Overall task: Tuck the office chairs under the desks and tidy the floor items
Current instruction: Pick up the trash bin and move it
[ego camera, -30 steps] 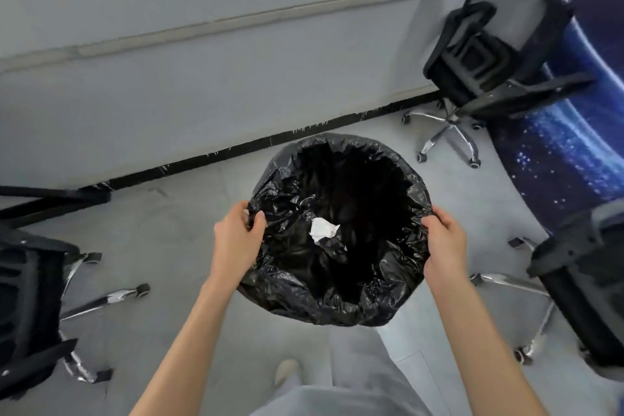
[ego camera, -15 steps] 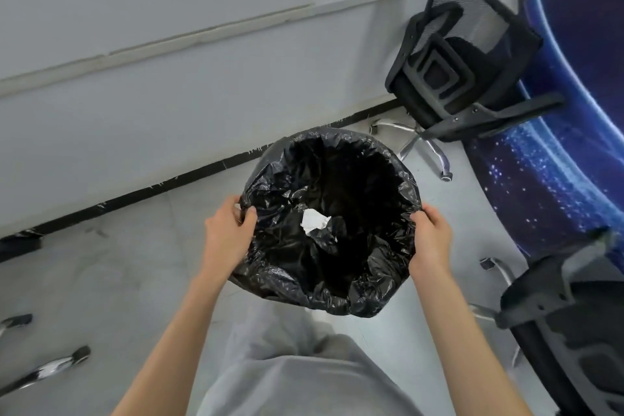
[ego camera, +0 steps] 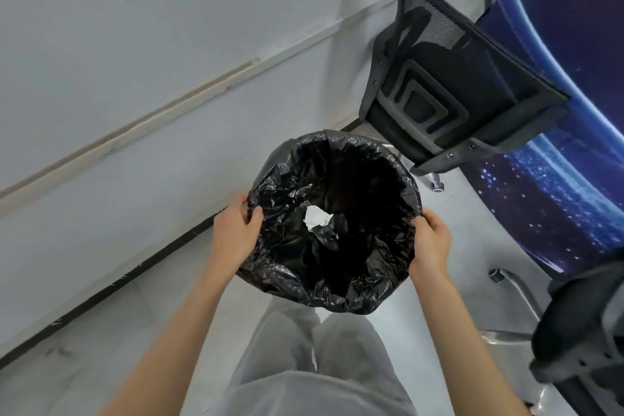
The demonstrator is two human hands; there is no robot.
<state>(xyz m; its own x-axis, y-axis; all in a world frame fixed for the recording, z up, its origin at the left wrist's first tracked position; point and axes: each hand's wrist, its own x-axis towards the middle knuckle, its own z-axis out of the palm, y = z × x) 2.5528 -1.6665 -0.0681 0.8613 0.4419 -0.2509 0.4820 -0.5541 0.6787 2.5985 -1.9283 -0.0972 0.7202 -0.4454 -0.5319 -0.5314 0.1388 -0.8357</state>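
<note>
Grey floor [ego camera: 101, 331] by pale wall [ego camera: 135, 27]; left hand [ego camera: 234, 235], right hand [ego camera: 430, 243] clamped on bin [ego camera: 371, 294].

Head view (single), steeply downward, close

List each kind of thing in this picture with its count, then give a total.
Office chairs: 2, mesh-backed chair and near chair
Bins with black liner: 1
Crumpled paper: 1
Hands: 2, left and right
Total: 6
</note>
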